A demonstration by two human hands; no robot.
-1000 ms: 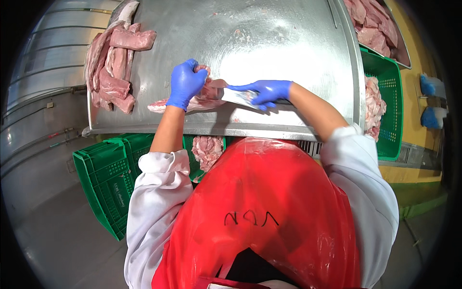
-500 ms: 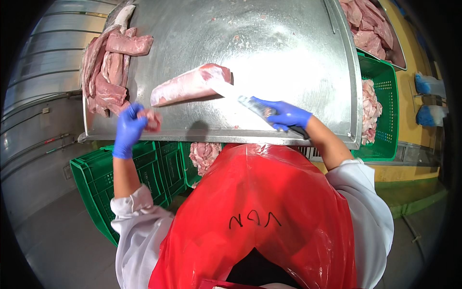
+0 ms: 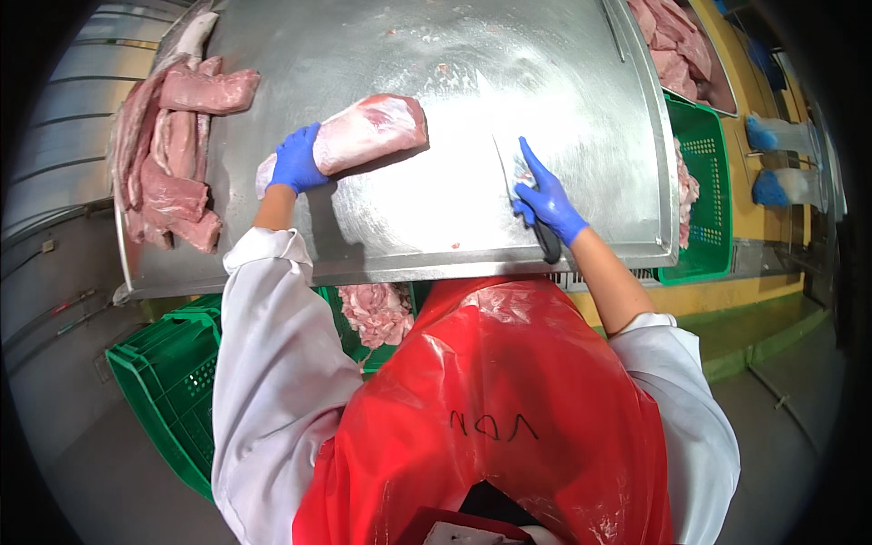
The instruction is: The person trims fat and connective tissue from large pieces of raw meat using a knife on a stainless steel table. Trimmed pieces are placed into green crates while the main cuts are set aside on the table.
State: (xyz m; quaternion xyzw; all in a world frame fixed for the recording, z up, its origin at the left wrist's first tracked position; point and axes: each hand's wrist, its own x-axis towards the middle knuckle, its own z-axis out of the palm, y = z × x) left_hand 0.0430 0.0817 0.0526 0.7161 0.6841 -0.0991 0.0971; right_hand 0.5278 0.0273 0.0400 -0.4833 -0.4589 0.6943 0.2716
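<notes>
A long pale-pink loin of meat [image 3: 374, 134] lies at a slant on the metal table. My left hand [image 3: 298, 159], in a blue glove, grips its left end with fingers closed over the top. To the right, my blue-gloved right hand [image 3: 550, 202] is closed round a knife [image 3: 549, 243], whose black handle sticks out below the palm. The index finger is stretched along the knife. The blade points away from me, apart from the loin, and glare on the metal blurs its outline.
The metal table [image 3: 400, 263] has a raised rim. Several meat strips [image 3: 177, 195] are piled at its left. Below the front edge are a green crate [image 3: 168, 363] and meat trimmings [image 3: 374, 312]. At right stand another green crate [image 3: 713, 245] and a tray of meat [image 3: 670, 41].
My left hand has let go of a small meat piece and moved right onto the loin. My right hand has turned the knife from pointing up-left to pointing more straight away.
</notes>
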